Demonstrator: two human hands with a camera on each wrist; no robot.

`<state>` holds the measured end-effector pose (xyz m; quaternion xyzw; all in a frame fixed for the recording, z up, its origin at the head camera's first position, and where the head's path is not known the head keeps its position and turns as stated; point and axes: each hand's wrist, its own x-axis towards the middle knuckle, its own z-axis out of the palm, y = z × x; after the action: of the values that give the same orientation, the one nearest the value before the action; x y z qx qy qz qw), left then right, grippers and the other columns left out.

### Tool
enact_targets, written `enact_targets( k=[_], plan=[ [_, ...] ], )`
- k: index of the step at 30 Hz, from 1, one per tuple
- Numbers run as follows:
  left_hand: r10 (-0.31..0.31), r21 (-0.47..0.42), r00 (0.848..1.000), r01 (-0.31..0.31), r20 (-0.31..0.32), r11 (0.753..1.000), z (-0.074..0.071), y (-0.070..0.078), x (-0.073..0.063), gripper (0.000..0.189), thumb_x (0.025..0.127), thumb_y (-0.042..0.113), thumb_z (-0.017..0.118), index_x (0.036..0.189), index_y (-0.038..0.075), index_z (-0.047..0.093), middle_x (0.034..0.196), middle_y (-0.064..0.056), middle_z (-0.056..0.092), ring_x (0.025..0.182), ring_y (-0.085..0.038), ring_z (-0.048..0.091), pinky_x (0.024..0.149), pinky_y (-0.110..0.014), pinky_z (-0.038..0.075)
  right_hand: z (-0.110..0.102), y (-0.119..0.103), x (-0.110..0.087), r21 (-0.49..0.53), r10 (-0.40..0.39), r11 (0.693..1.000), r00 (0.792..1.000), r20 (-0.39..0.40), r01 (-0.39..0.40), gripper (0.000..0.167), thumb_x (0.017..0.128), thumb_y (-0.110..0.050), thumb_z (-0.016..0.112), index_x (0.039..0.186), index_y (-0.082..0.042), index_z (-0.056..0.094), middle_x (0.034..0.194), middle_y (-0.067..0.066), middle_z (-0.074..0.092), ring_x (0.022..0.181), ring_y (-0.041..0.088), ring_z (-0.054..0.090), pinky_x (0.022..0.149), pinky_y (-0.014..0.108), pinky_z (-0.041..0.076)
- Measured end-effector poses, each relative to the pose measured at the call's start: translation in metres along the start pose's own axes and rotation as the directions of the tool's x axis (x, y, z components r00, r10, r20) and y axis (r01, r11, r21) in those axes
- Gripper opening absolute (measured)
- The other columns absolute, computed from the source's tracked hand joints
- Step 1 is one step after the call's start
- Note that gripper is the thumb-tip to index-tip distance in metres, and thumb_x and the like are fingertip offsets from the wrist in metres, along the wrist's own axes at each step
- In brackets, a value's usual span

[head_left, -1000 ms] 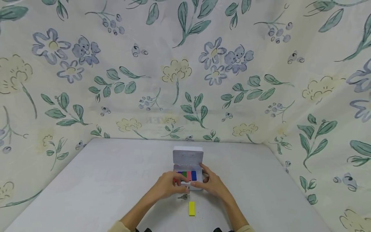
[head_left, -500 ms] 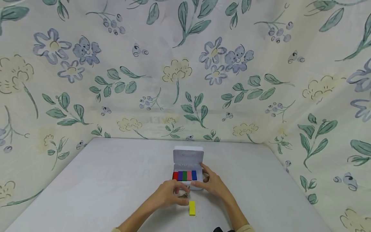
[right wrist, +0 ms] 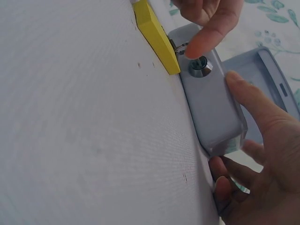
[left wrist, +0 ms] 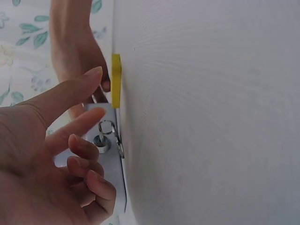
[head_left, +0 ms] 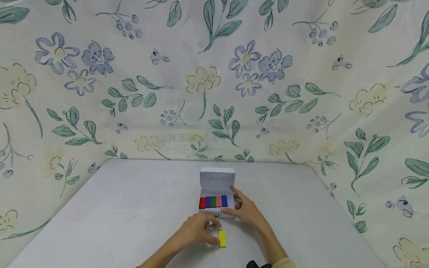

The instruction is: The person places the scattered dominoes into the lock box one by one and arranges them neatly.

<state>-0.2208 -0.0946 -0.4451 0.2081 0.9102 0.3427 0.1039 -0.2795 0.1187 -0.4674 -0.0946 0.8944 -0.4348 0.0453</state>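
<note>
A small white metal cash box stands with its lid raised. My right hand grips its right side, the thumb over the front rim in the right wrist view. Inside lies a row of blocks: red, purple, green, pink and blue. In front of the box a yellow block rests on the table. My left hand is beside it, thumb and index finger spread apart, holding nothing. A key ring hangs at the front lock.
The white table reaches back to a flower-patterned cloth, which also rises along both sides. A dark object shows at the bottom edge near the right forearm.
My left hand has drawn back from the box's front edge toward the yellow block, uncovering the red block. The right hand keeps its hold on the box.
</note>
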Motion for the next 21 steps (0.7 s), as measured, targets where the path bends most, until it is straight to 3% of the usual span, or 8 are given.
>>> enact_targets(
  k=[7,21],
  plan=[
    [-0.021,0.020,1.000,0.021,0.016,1.000,0.002,0.002,0.001,0.039,0.066,0.034,0.089,0.100,0.022,0.073,0.067,0.006,0.049,0.058,-0.007,0.040,0.050,-0.022,0.028,-0.001,-0.001,-0.001,-0.003,-0.005,1.000,1.000,-0.004,0.005,0.097,0.075,-0.051,0.080,0.153,-0.019,0.033,0.135,0.014,0.058,0.094,0.019,0.055,0.070,0.029,0.044],
    [-0.107,0.066,0.992,0.102,0.068,0.993,0.007,0.010,0.004,0.041,0.067,0.033,0.090,0.100,0.021,0.069,0.071,0.004,0.050,0.062,-0.012,0.044,0.053,-0.025,0.032,-0.001,-0.002,-0.001,0.010,0.000,1.000,1.000,0.001,0.000,0.097,0.075,-0.049,0.081,0.154,-0.018,0.032,0.141,0.019,0.054,0.095,0.019,0.055,0.071,0.029,0.044]
  ],
)
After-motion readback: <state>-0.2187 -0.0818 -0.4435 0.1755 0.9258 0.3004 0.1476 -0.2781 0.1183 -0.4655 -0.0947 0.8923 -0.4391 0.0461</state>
